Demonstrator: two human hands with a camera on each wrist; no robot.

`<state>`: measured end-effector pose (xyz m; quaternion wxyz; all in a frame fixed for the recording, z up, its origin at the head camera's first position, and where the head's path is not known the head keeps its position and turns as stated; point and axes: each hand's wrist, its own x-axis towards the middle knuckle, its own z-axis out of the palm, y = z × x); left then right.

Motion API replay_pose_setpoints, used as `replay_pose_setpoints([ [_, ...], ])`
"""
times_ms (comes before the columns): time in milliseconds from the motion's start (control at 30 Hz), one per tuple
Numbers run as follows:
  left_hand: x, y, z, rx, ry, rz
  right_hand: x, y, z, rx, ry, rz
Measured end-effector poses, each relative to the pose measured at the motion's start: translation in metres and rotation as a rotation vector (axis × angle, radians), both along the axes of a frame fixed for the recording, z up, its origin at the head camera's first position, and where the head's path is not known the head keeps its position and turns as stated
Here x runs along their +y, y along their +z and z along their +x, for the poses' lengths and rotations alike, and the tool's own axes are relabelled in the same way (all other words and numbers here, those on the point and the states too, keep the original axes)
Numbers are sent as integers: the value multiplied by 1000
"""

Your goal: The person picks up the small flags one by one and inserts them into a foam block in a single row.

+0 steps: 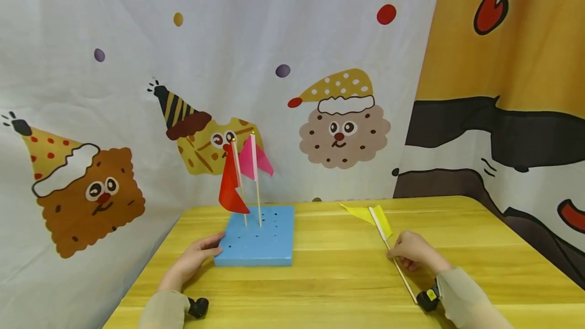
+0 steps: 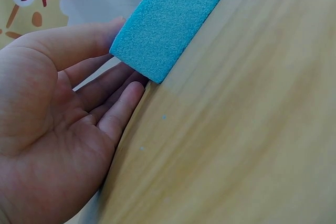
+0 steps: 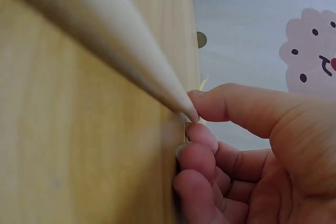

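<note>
A blue foam block (image 1: 256, 250) with several small holes lies on the wooden table. Two stick flags stand in it, a red flag (image 1: 230, 187) and a pink flag (image 1: 249, 159). My left hand (image 1: 196, 258) touches the block's left side with fairly straight fingers; in the left wrist view the thumb and fingertips meet the corner of the foam (image 2: 168, 24). To the right, my right hand (image 1: 413, 250) pinches the stick of a yellow flag (image 1: 383, 220) between thumb and forefinger. That stick (image 3: 152, 61) slants low over the table, its flag end pointing away from me.
The wooden table (image 1: 333, 293) reaches back to a hanging cloth (image 1: 274, 29) printed with cartoon biscuits. A black wrist camera (image 1: 198, 307) sits on my left wrist, and another (image 1: 428, 298) is on the right, close to the lower end of the yellow flag's stick.
</note>
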<state>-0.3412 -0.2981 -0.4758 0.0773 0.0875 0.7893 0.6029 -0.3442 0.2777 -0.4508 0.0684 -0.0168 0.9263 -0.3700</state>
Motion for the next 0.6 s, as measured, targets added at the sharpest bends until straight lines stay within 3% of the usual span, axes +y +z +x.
replay_pose_setpoints([
  [367,-2,-2,-1,1,3,14,5,5,2,18,11,-37],
  [600,-1,-4,-2,10,5,2,5,8,1,-6,-1,-121],
])
